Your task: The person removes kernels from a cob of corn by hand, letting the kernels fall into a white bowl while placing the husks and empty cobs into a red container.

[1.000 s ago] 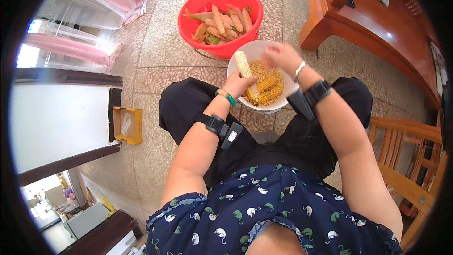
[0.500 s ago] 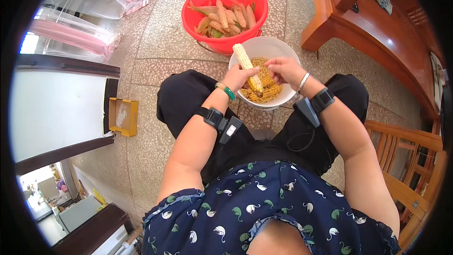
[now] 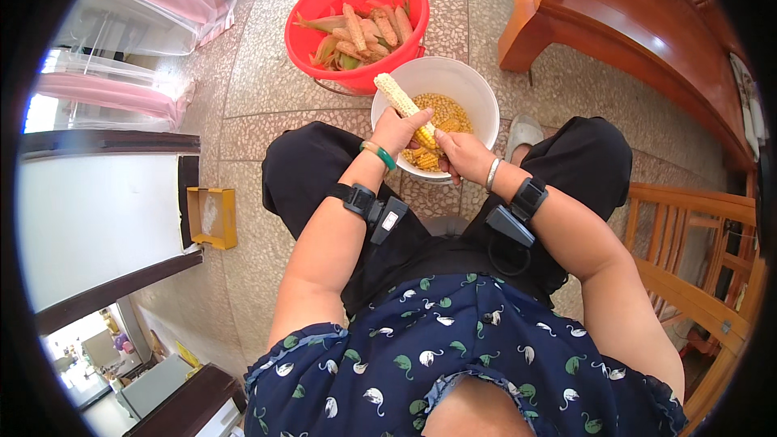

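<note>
A corn cob (image 3: 395,95) slants over the white bucket (image 3: 483,97). Its far end is stripped pale, while yellow kernels remain toward its near end. My left hand (image 3: 394,131) is wrapped around the middle of the cob. At the near end, my right hand (image 3: 469,155) is closed with its thumb pressed on the cob; some of its fingers are hidden beneath. Loose yellow kernels (image 3: 443,105) lie in the bucket, along with other yellow corn partly covered by my hands.
Beyond the white bucket stands a red bucket (image 3: 364,78) holding several stripped cobs (image 3: 354,28) and husks. An orange wooden bench (image 3: 522,32) is at far right, a wooden chair (image 3: 688,287) at near right. On the left is a yellow box (image 3: 227,226).
My right hand has come in from above the kernels to the cob's near end and now grips it. My left hand keeps its hold. The whole view has shifted slightly.
</note>
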Demonstrator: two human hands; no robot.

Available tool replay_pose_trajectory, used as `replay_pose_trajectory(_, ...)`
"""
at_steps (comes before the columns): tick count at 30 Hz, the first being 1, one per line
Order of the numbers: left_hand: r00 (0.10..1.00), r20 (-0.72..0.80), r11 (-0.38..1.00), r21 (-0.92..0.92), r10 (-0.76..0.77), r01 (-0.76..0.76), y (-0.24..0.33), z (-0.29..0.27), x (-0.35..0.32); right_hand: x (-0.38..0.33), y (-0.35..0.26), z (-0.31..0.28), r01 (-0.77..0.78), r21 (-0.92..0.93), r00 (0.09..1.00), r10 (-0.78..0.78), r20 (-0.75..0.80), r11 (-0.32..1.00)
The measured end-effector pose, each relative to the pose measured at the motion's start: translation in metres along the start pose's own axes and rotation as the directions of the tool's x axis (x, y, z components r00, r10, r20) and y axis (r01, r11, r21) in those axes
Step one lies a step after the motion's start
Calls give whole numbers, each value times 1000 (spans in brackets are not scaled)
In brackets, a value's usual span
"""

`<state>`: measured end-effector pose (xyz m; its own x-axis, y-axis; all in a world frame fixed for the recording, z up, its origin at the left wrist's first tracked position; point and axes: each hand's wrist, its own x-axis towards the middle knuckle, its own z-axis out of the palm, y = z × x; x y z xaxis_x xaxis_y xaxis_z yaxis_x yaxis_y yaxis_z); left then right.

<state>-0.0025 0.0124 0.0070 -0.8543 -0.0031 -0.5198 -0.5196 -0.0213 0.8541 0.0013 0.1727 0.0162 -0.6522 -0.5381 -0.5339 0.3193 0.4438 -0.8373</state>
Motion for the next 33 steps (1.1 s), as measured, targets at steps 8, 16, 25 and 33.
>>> replay_pose_trajectory(8, 998, -28, 995, 79, 58, -56, -3, -2, 3, 8, 7, 2, -51, 168, 996, 38, 81, 985)
replay_pose_trajectory(16, 1000, -2, 998, -59, -12, 12, 10, -5, -9, 7, -5, -11, -141, 370, 982, 83, 169, 918)
replay_pose_trajectory(25, 992, -92, 996, -37, -84, 80, 10, -3, -6, 12, 5, -3, 46, 243, 982, -89, 167, 969)
replay_pose_trajectory(33, 996, -80, 999, 7, -45, 45, 7, -4, -4, 9, 11, 6, 73, 284, 994, -93, 59, 956)
